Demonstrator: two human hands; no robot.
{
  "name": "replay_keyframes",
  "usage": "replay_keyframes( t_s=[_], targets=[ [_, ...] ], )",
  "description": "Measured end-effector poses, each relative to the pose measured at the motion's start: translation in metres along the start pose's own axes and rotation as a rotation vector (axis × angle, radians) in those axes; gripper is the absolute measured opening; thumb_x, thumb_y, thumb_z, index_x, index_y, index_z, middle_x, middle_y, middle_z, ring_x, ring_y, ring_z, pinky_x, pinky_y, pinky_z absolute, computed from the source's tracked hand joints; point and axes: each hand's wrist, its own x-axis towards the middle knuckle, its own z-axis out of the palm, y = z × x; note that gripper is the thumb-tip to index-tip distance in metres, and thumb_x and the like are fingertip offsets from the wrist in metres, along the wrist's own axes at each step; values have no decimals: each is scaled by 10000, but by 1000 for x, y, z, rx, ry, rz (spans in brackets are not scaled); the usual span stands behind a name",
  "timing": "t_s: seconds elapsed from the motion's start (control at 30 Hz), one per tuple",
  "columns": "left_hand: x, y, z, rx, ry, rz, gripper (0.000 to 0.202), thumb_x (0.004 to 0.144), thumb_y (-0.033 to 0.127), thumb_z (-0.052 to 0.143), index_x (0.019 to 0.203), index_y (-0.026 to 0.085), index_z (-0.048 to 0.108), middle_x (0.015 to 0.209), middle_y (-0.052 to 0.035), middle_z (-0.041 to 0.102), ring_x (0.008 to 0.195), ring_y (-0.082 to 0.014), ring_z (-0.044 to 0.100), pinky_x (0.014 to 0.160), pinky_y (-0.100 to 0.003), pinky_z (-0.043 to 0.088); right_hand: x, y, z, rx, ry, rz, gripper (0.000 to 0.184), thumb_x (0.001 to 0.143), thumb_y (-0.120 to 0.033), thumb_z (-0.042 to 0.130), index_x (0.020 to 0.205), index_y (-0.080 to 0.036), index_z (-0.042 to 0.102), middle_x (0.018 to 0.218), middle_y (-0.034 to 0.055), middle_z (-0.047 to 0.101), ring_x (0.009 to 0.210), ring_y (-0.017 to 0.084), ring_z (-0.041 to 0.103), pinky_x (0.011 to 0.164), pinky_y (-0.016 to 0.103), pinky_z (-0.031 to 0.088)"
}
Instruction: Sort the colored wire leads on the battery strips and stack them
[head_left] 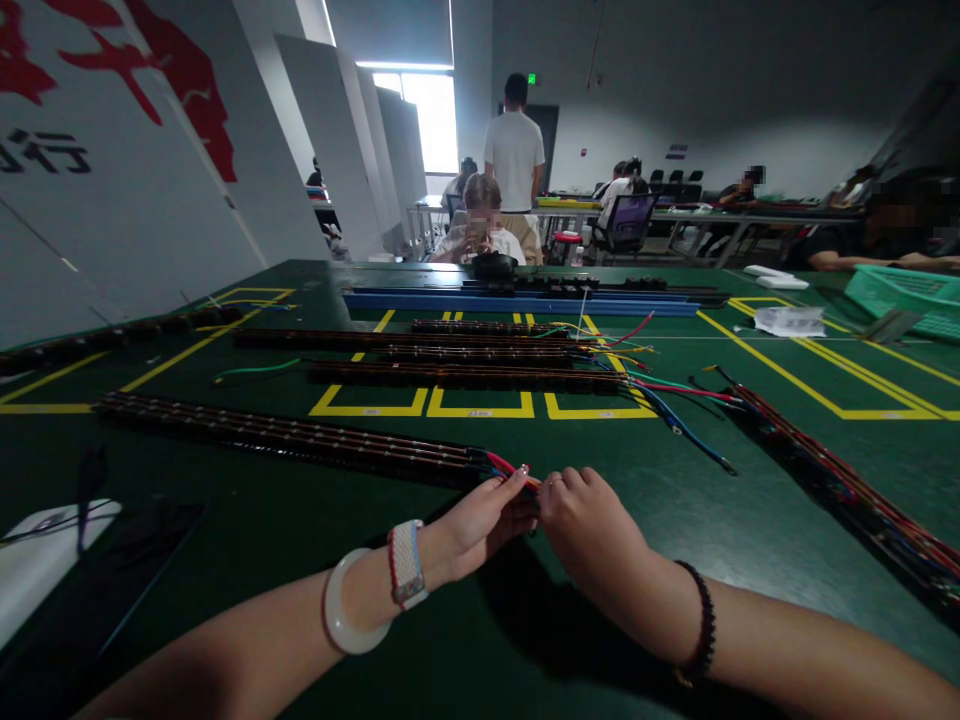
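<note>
Two bare hands (472,530) (589,525) are hovering over one dark-green tabletop (712,505); one mint-green plastic basket (874,303) is resting on it.

Red and orange wires (501,462) at the left hand (480,525) and right hand (591,515). Left of them, a black strip bundle (292,434), striped copper-brown with pale dots. Behind the left hand, a white bangle (360,644); behind the right, a black bracelet (706,620). Beyond both, yellow outlines (480,412) on a dark-green tabletop (750,510).
</note>
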Motion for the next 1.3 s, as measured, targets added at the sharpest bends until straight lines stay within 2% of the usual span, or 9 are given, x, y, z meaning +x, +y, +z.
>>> replay_keyframes(
  t_s=[0.2,0.37,0.47,0.57,0.67,0.83,0.97,1.1,1.3],
  targets=[
    [4,-1,-3,-57,-28,23,167,826,301,619,806,136,620,832,-51,679,839,-154,633,892,-335,450,3,8,2,30,62,-10,219,804,-61,514,970,-83,657,955,172,627,851,253,575,686,346,458],
    [5,-2,-4,-86,-49,12,144,813,285,637,806,143,614,805,-33,672,807,-144,629,913,-356,442,6,15,-1,69,17,-60,177,823,-81,509,901,-109,665,829,137,637,772,212,596,677,302,448],
    [5,-2,-5,-79,-61,4,150,821,286,627,810,137,620,806,-42,675,813,-149,630,923,-365,433,9,28,-7,160,-8,-70,197,879,-164,481,825,-130,667,782,112,641,695,184,591,613,277,409],
    [6,-2,-5,-50,-93,25,182,834,305,608,831,125,627,843,-67,680,831,-168,634,914,-378,434,15,49,-10,422,-93,-53,354,944,-319,407,746,-152,648,681,56,619,559,124,511,513,241,327],
    [5,-1,-4,-7,-113,43,188,857,287,575,901,111,626,918,-101,678,888,-183,631,915,-380,431,26,70,-4,748,-236,-76,399,928,-407,422,719,-137,628,610,15,575,503,87,421,478,223,285],
    [0,1,-1,29,-91,48,165,880,244,530,896,104,615,912,-111,676,893,-182,630,909,-368,426,46,94,26,1276,-404,-47,383,861,-473,513,751,-116,600,627,-6,548,555,93,481,529,219,370],
    [0,3,-2,43,-128,14,232,891,287,497,825,98,615,810,-100,670,805,-176,628,846,-351,442,59,96,55,1609,-337,98,382,798,-502,601,778,-121,589,643,-13,557,558,87,507,541,213,393],
    [0,4,-2,87,-108,-2,277,906,300,453,794,98,607,734,-84,646,698,-163,611,763,-330,454,71,87,72,1927,-203,183,360,795,-485,618,787,-129,569,693,-10,570,557,73,517,536,201,405],
    [-5,7,3,115,-32,-13,214,900,248,459,766,125,571,680,-42,612,634,-138,589,707,-299,457,88,80,75,2002,-61,156,362,769,-471,659,753,-123,559,665,-10,572,551,68,518,563,199,427]
  ],
)
